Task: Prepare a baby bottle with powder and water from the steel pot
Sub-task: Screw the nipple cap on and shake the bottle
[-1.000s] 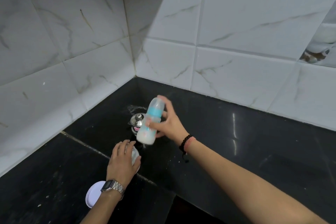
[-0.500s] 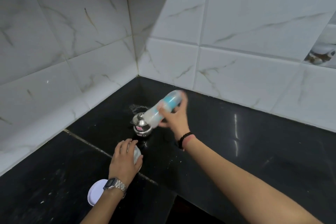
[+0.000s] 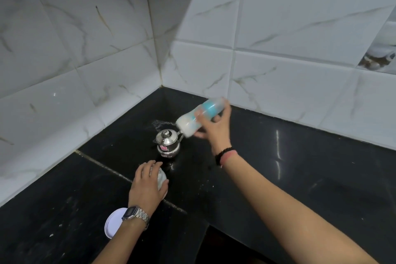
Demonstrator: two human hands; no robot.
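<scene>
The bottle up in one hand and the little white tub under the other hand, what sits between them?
The head view shows the lidded steel pot standing on the black counter between them.

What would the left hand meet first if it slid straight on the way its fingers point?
Probably the steel pot. The left hand grips a small white container, fingers aimed up-counter at it; only bare counter shows between them, though depth is unclear.

Bottle tilted over the counter

Right hand [image 3: 214, 126] grips the baby bottle [image 3: 200, 116], slanted toward 8 o'clock above the steel pot [image 3: 168, 143]; left hand [image 3: 147, 186] covers a white container [image 3: 161, 179].
</scene>
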